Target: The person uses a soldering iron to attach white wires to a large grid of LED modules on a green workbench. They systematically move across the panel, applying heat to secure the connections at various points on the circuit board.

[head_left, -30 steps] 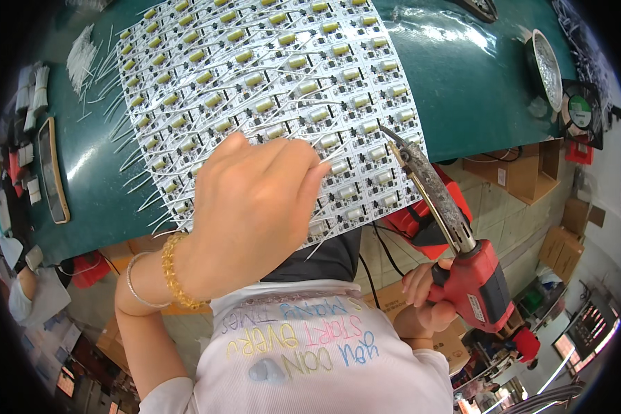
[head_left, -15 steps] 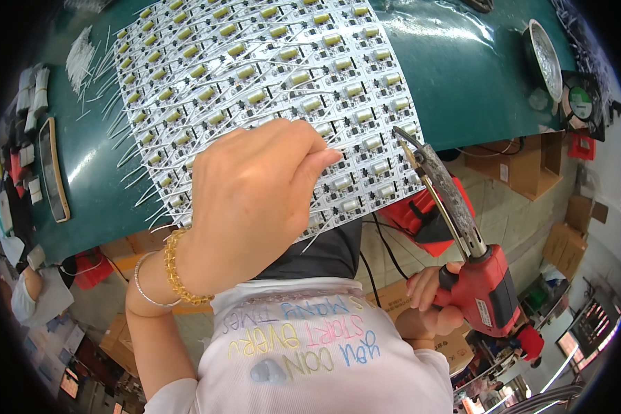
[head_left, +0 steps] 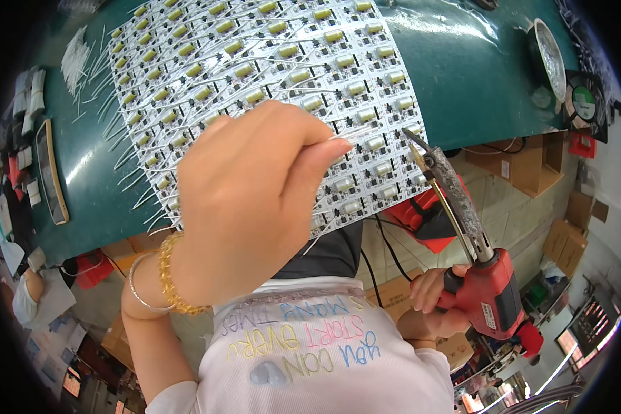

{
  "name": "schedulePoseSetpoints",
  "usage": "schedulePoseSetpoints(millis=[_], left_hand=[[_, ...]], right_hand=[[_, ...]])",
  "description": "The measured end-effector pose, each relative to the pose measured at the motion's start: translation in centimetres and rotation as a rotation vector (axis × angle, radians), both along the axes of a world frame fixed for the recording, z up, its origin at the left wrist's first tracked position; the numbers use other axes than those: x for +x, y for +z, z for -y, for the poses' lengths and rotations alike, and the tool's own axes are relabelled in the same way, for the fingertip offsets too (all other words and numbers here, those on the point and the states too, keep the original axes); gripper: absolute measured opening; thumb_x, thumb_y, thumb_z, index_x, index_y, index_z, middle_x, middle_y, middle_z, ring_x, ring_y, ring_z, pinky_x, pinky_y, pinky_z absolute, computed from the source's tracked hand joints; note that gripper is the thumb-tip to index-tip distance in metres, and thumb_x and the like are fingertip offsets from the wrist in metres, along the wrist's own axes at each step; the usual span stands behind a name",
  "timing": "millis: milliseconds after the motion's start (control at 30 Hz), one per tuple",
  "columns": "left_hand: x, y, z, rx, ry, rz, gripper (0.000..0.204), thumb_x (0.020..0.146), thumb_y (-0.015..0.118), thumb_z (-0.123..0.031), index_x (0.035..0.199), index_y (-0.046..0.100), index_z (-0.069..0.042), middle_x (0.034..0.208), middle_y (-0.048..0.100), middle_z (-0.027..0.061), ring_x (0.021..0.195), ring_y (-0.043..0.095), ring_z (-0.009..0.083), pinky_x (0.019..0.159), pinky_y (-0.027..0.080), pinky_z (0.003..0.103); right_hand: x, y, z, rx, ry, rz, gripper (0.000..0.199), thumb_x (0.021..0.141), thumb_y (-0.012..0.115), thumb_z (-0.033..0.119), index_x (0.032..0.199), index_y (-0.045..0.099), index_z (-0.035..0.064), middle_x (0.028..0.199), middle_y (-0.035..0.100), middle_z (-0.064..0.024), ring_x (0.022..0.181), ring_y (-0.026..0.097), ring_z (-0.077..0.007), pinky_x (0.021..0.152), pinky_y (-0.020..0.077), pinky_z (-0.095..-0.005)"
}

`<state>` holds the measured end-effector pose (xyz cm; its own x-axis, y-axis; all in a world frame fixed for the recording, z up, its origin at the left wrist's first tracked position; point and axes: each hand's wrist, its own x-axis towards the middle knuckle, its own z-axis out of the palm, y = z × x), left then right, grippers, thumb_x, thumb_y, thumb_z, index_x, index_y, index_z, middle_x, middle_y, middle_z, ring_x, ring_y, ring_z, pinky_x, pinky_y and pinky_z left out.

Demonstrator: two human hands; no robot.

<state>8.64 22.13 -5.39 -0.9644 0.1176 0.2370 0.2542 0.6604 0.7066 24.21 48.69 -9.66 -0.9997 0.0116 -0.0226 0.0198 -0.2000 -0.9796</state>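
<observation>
A large panel of white circuit boards [head_left: 386, 162] lies at the near edge of the bench, covered with rows of yellowish cylindrical components and small black chips. My left hand [head_left: 245, 196] is over its near middle, thumb and forefinger pinched on thin white wires [head_left: 361, 131], whose ends stick out to the right past the fingertips. The hand itself hides much of the panel below it. At the right, my right hand [head_left: 435, 300] grips a red soldering gun [head_left: 488, 293]. Its dark tip and brass-coloured feed tube point at the panel's right edge; whether they touch it I cannot tell.
Many white wires trail over the panel's left side, beside a loose wire pile [head_left: 76, 61]. A phone [head_left: 50, 172] lies on the green bench [head_left: 90, 200] at left. Far right are a metal bowl [head_left: 548, 58] and a small fan [head_left: 584, 103]. Cardboard boxes [head_left: 524, 165] stand below.
My left hand has moved slightly away from me, its fingertips a little to the right, and wire ends now show beyond them. The soldering gun has shifted slightly right.
</observation>
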Motion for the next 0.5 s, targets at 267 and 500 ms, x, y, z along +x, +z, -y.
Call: schedulePoseSetpoints(millis=[267, 500], left_hand=[[-0.3, -1.6, -0.3, -0.08, -0.084, -0.002, 0.011, 0.078, 0.071, -0.008, 0.074, 0.063, -0.003, 0.063, 0.058, 0.005, 0.05, 0.047, 0.0163, 0.049, 0.035, 0.03], [-1.1, -1.2, -0.2, -0.045, -0.103, 0.207, 0.012, 0.078, 0.072, -0.009, 0.073, 0.064, -0.001, 0.059, 0.059, 0.0072, 0.046, 0.048, 0.0133, 0.044, 0.034, 0.025]], right_hand=[[0.1, 0.2, -0.1, 0.006, -0.006, 0.02, 0.075, 0.074, 0.065, 0.061, 0.117, 0.045, 0.0032, 0.066, 0.05, 0.0001, 0.059, 0.049, -0.0142, 0.06, 0.041, -0.0286], [2.4, -0.1, -1.2, 0.131, -0.128, 0.215, 0.069, 0.073, 0.068, 0.057, 0.112, 0.048, 0.0039, 0.073, 0.052, 0.0, 0.066, 0.051, -0.0139, 0.064, 0.0414, -0.0278]])
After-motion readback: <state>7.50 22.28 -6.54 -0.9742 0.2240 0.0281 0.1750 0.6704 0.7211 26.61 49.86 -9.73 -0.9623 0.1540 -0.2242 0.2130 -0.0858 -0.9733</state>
